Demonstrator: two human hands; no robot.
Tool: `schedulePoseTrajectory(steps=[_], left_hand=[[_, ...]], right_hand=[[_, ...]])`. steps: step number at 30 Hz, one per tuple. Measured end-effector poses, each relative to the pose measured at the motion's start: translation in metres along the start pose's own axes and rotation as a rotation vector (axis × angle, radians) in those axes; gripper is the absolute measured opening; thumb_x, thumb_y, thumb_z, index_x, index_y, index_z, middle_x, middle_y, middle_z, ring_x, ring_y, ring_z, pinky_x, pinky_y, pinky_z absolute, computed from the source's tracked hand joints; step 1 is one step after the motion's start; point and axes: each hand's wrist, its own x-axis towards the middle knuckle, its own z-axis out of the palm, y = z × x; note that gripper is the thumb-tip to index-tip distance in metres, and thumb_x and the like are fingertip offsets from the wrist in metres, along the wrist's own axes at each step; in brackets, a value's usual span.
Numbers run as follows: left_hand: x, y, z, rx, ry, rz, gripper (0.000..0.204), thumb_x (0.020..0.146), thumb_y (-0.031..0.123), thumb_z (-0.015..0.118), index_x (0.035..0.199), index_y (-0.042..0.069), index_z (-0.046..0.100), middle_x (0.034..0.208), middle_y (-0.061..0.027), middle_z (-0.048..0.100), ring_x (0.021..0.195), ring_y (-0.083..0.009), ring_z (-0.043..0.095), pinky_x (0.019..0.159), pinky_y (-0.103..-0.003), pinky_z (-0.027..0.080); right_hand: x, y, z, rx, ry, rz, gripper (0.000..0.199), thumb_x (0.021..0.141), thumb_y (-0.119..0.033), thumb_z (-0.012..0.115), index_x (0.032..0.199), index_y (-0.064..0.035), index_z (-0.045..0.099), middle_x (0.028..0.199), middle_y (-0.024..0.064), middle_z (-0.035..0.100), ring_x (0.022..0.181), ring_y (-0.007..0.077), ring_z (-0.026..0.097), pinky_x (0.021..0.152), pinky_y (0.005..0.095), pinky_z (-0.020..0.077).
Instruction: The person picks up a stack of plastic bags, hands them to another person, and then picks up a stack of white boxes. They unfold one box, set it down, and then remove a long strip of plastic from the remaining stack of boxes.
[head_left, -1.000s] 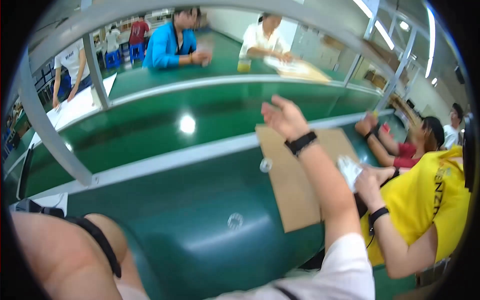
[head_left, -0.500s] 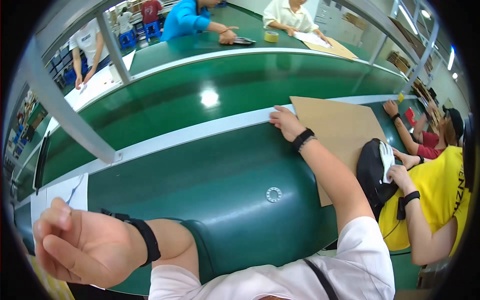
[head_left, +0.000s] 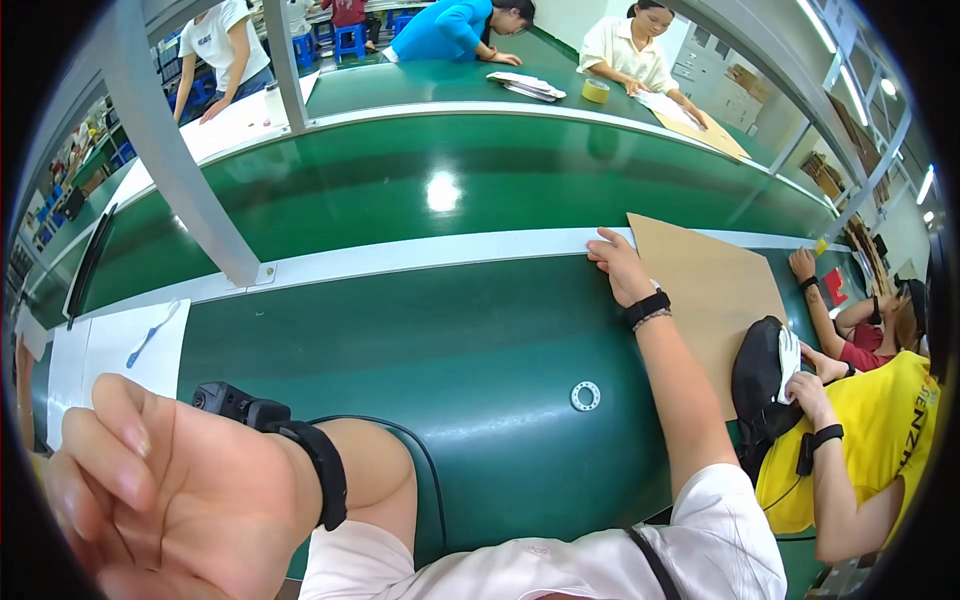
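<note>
My left hand (head_left: 190,490) is raised close to the camera at the lower left, palm showing and fingers loosely bent but apart. Nothing lies in it. A black strap with a small black camera (head_left: 238,403) circles that wrist. Behind the hand, a blue-and-white toothbrush (head_left: 152,334) rests on white paper (head_left: 95,365). My right hand (head_left: 622,268) reaches across the green table to the white rail (head_left: 480,248), fingers stretched out and empty, beside the left edge of a brown cardboard sheet (head_left: 705,300). Between my arms a white ring with holes (head_left: 585,396) lies on the table.
At the right a person in a yellow shirt (head_left: 850,440) handles a black bag (head_left: 765,385) and a white glove (head_left: 789,365). A grey post (head_left: 185,150) stands at the left. Across the green surface, people work near yellow tape (head_left: 595,91) and stacked papers (head_left: 527,86).
The view has shifted, so the table contents sit further right. My left hand appears larger and nearer the camera. Across the table, the person in blue has let go of the stack and bends lower.
</note>
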Motion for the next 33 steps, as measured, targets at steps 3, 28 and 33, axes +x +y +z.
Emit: schedulePoseTrajectory(steps=[3,28,33], left_hand=[[0.003,0.000,0.002,-0.406,-0.309,-0.445,0.012,0.073,0.014,0.065,0.080,0.004,0.066,0.071,-0.0028,0.060,0.062,-0.0154,0.048,0.065,-0.027,0.032],[-0.041,-0.014,0.052,-1.499,-1.025,-1.179,0.028,0.091,0.014,0.056,0.066,0.005,0.062,0.057,0.0014,0.047,0.047,-0.0098,0.042,0.093,-0.062,0.038],[-0.039,-0.021,0.052,-1.590,-1.027,-1.173,0.026,0.091,0.011,0.055,0.067,0.003,0.062,0.056,0.0010,0.045,0.048,-0.0109,0.043,0.081,-0.048,0.048]], right_hand=[[-0.005,0.001,0.002,0.078,0.024,-0.066,0.058,0.083,-0.018,0.061,0.133,0.0035,0.039,0.103,0.0064,0.058,0.089,0.0123,0.053,0.080,0.0249,0.0394],[-0.003,0.006,0.001,0.059,0.015,-0.116,0.047,0.086,-0.012,0.059,0.129,-0.0002,0.045,0.101,0.0040,0.060,0.086,0.0105,0.054,0.079,0.0229,0.0398],[-0.006,0.003,0.002,0.056,0.022,-0.117,0.046,0.087,-0.011,0.058,0.129,0.0002,0.045,0.101,0.0044,0.060,0.087,0.0107,0.054,0.080,0.0231,0.0400]])
